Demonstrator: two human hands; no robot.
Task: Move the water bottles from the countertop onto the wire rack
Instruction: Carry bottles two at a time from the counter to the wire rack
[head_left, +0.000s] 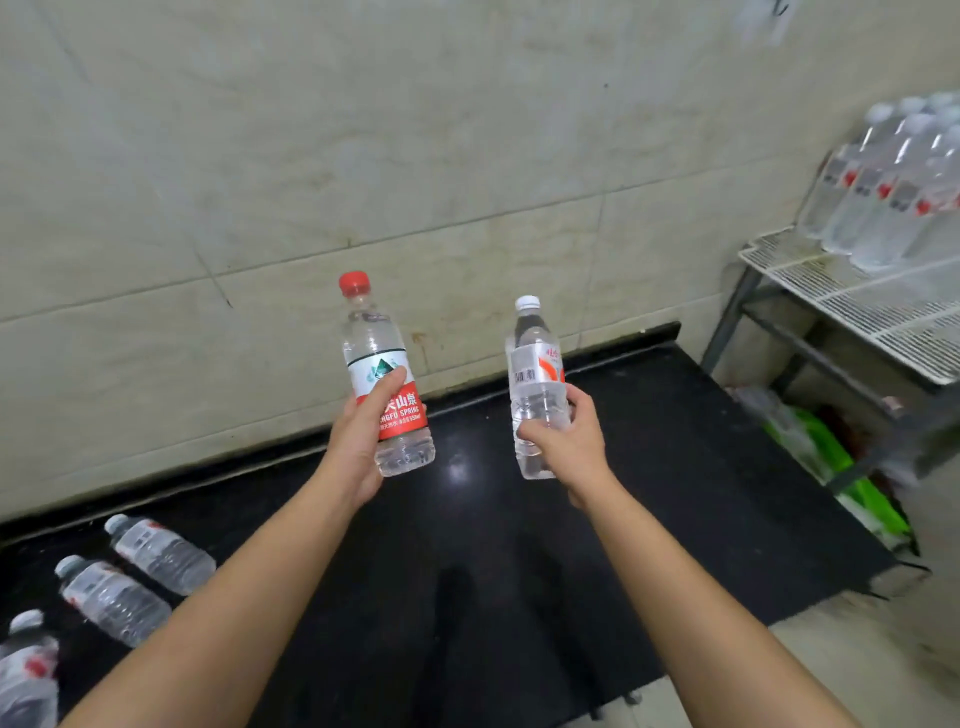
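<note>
I have a red-capped bottle (387, 384) gripped in my left hand (358, 441) and a white-capped bottle (537, 384) in my right hand (571, 441), both upright above the black counter (649, 467). The wire rack (857, 306) at right already carries a cluster of bottles (883, 192) (too blurred to count). Three more bottles (156, 553) wait at the counter's left end, so I judge the job partway done.

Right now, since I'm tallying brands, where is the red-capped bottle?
Head view, left of centre: the left hand holds the red-capped bottle nearly upright above the black countertop, beside the white-capped bottle in the right hand.
</note>
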